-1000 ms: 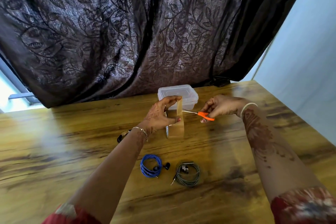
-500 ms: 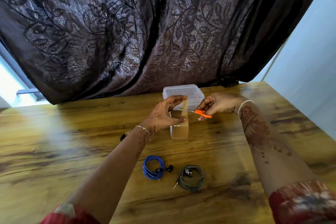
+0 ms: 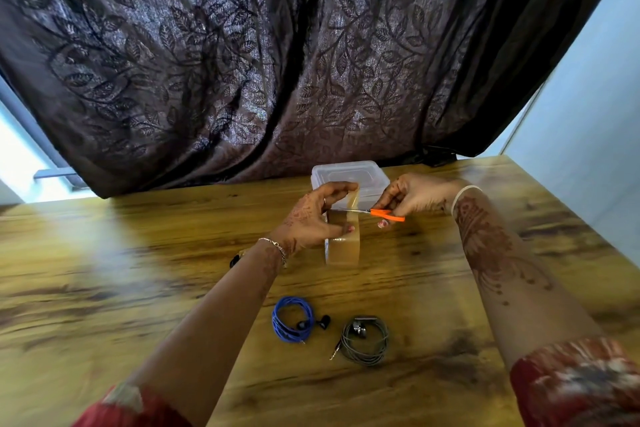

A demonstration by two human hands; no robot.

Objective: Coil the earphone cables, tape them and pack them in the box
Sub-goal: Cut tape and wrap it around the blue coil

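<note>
Tape strip point(image 3: 346, 220): upright, pinched in my left grip point(image 3: 311, 218); scissors point(image 3: 372, 211), clasped in my right grip point(image 3: 415, 196), crossed it sideways.

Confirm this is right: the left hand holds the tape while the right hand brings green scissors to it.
Not quite. The scissors are orange, not green, as the head view shows. The rest stands: the left hand holds the tape while the right hand brings the scissors to it.

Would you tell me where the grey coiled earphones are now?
In the head view, the grey earphones lie on the wooden table, just right of the blue earphones.
</note>
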